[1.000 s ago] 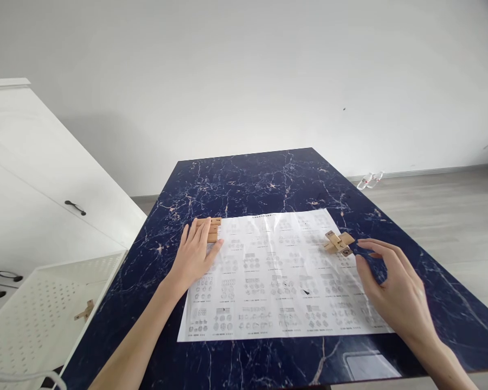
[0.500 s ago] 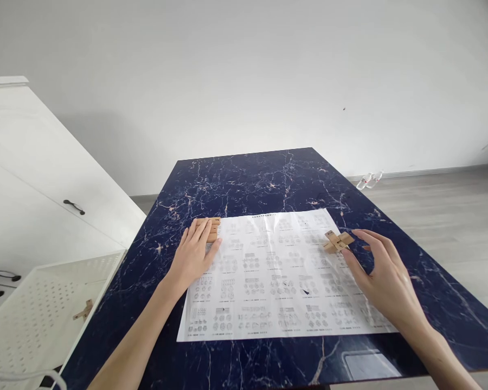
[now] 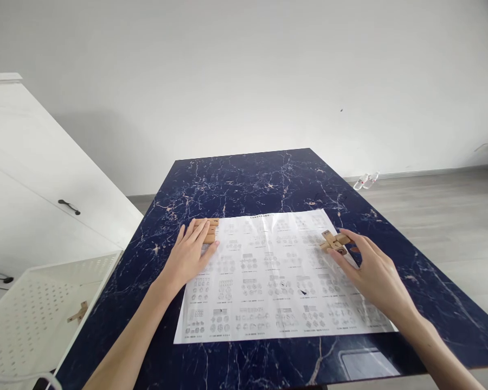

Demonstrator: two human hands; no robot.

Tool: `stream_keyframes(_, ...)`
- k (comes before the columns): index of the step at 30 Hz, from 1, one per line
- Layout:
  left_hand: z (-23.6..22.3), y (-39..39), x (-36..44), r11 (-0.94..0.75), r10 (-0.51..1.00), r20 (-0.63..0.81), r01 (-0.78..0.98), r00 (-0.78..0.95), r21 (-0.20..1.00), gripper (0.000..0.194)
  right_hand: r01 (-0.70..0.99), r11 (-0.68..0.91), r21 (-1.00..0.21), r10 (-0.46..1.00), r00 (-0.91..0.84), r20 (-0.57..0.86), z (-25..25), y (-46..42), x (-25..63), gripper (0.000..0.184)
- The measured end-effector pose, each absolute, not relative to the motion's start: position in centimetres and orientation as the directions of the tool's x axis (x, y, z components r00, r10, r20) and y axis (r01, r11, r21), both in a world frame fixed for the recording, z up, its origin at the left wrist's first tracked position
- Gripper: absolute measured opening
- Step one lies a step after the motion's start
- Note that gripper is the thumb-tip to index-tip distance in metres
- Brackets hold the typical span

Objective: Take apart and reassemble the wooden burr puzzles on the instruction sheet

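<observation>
My left hand (image 3: 187, 252) lies flat with its fingers stretched over several wooden puzzle pieces (image 3: 210, 231) at the paper's upper left corner, partly covering them. A printed sheet (image 3: 264, 281), filled with small diagrams, stretches between my hands. By its right edge sits a wooden interlocking puzzle (image 3: 332, 241), its notched bars crossed and dark marks on the faces. My right hand (image 3: 374, 268) has it between thumb and fingers, the thumb at the near side and the index finger at the far side.
The blue marble-look table (image 3: 244, 181) stands near a grey wall. Left of it are a white cabinet (image 3: 36, 179) and a perforated white surface (image 3: 36, 309) with another crossed wooden piece (image 3: 79, 312). Clear plastic bottles (image 3: 366, 181) lie on the floor to the right.
My right hand has moved left and closed its thumb and fingers around the wooden puzzle, which has turned slightly. My left hand stays on its pieces; the view has shifted a little.
</observation>
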State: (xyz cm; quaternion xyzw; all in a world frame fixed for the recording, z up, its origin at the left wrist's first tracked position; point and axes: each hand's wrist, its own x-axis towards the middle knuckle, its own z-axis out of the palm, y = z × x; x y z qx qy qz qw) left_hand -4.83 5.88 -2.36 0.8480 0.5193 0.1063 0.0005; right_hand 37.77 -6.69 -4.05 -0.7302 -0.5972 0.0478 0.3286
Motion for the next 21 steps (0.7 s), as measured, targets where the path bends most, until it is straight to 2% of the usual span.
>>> stream_keyframes(3,-1.5,5.3,-3.9,-0.512,0.842,0.282,0.847,0.460,0.146,0.077,0.841,0.026,-0.541,0.890,0.228,0.396,-3.0,-6.7,37.0,0.051)
stream_keyframes(5,-0.6,4.5,-2.9,-0.549,0.821,0.338,0.798,0.459,0.248,0.068,0.817,0.148,-0.558,0.892,0.134,0.433,-1.9,-6.6,35.8,0.048)
stream_keyframes(7,0.3,3.5,-1.8,-0.524,0.850,0.320,0.722,0.418,0.451,0.056,0.751,0.284,-0.596,0.894,0.017,0.448,-0.7,-6.5,34.3,0.047)
stream_keyframes(9,1.0,2.4,-0.7,-0.424,0.885,0.189,0.567,0.425,0.707,0.051,0.659,0.365,-0.658,0.899,-0.065,0.434,0.4,-6.2,32.4,0.049)
stream_keyframes(10,1.2,1.9,-0.2,-0.365,0.873,0.127,0.457,0.471,0.811,0.053,0.605,0.399,-0.689,0.898,-0.105,0.428,0.8,-5.9,31.4,0.049)
stream_keyframes(12,1.5,1.2,0.4,-0.232,0.807,0.053,0.234,0.589,0.944,0.065,0.481,0.466,-0.743,0.884,-0.209,0.419,1.4,-5.3,29.5,0.050)
stream_keyframes(14,1.7,0.7,0.8,-0.111,0.732,0.023,0.085,0.681,0.990,0.079,0.368,0.510,-0.777,0.856,-0.299,0.421,1.7,-4.6,27.8,0.052)
stream_keyframes(16,1.8,0.5,0.9,-0.036,0.677,0.005,0.026,0.736,0.999,0.085,0.294,0.536,-0.791,0.828,-0.362,0.427,1.9,-4.0,26.5,0.054)
stream_keyframes(21,1.2,0.5,0.7,0.033,0.698,-0.016,-0.011,0.716,0.999,0.072,0.237,0.524,-0.818,0.811,-0.433,0.394,2.2,-2.7,24.7,0.059)
